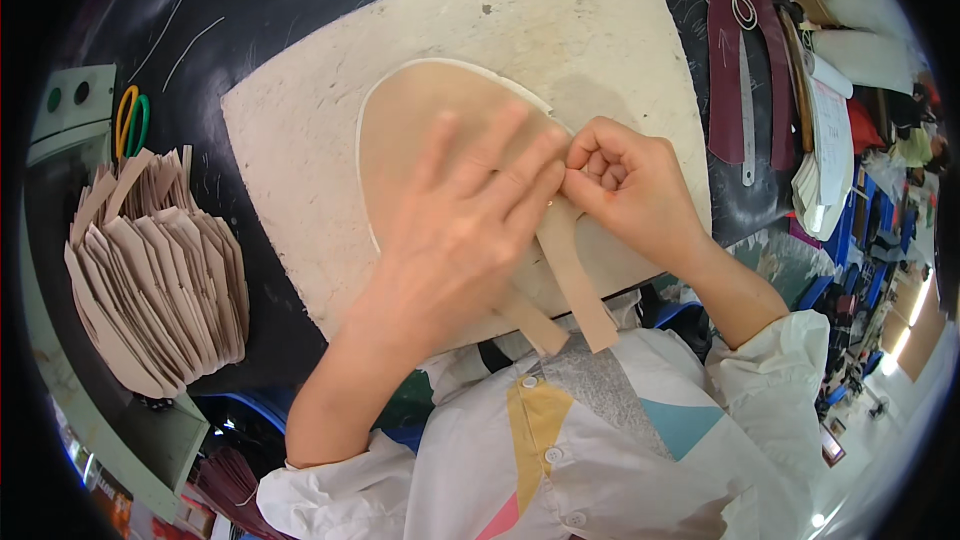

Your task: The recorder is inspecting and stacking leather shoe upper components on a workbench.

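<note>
Left hand (455, 230): spread flat, fingers open, pressed on the tan oval leather piece (410, 130).
Right hand (625, 180): curled closed, the leather's right edge pinched.
Leather: laid on the pale cutting board (600, 30), mid worktop (270, 0); strap ends hung over the near edge.
Handling: judged thin, limp, light; best gripped at edges.
Left: stacked beige cut pieces (155, 270).

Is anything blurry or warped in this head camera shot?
Head view: the left hand is motion-blurred over the tan leather piece; the right hand is sharper; the cutting board edges bow from fisheye distortion; corners are black.
</note>
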### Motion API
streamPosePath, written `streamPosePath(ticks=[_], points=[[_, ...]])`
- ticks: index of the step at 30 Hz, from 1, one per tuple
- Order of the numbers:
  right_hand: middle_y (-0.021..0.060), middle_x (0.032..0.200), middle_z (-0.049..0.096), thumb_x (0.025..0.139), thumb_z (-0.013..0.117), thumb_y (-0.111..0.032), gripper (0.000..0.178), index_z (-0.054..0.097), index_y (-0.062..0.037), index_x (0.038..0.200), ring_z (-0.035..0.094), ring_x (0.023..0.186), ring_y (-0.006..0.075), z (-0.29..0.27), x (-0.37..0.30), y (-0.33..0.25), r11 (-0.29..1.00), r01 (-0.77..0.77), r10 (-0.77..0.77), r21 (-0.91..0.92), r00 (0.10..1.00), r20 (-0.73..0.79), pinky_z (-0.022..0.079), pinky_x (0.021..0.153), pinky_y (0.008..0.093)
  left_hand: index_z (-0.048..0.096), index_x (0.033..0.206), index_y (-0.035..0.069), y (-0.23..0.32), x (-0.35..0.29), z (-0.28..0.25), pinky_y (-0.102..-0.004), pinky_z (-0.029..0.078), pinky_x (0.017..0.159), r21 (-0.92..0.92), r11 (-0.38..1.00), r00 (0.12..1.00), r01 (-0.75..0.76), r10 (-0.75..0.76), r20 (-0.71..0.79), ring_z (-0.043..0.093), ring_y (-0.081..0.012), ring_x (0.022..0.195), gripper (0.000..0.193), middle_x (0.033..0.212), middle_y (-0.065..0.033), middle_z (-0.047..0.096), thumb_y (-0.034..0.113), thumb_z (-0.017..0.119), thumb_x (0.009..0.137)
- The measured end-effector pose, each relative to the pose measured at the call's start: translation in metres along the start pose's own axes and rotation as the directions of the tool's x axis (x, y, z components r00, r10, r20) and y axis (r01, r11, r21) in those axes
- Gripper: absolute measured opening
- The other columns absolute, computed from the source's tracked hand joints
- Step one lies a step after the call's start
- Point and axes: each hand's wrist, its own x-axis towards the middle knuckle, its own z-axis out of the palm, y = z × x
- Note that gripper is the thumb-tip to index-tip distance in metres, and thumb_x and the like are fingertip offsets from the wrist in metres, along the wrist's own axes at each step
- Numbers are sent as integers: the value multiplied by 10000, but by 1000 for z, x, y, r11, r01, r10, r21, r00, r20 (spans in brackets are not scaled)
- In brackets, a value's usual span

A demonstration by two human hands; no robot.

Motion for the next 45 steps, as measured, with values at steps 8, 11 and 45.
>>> streamPosePath(ticks=[8,11,45], points=[[19,552,520,834,679,-71,67,625,-33,843,488,480,77,-68,-55,12,996,-29,65,-82,868,492,390,467,257,674,1156,68,-34,8,-9,-388,494,908,27,995,994,99,-98,-38,573,-294,1066,475,1272,-49,620,-54,589,704],[34,531,538,850,680,-95,90,667,-24,903,520,457,146,-109,-83,20,952,-75,174,-297,931,322,410,474,283,687,1125,85,-48,1,-16,-364,522,786,23,990,985,141,-137,-105,581,-276,908,401,1185,-74,642,-48,617,754],[92,593,617,765,773,-170,221,603,-30,752,623,527,218,2,3,-4,960,150,-161,-234,987,-26,479,518,312,517,1328,-32,55,-47,34,-522,270,1110,-147,940,951,306,-309,6,387,-372,1365,911,1412,-214,476,614,664,702]])
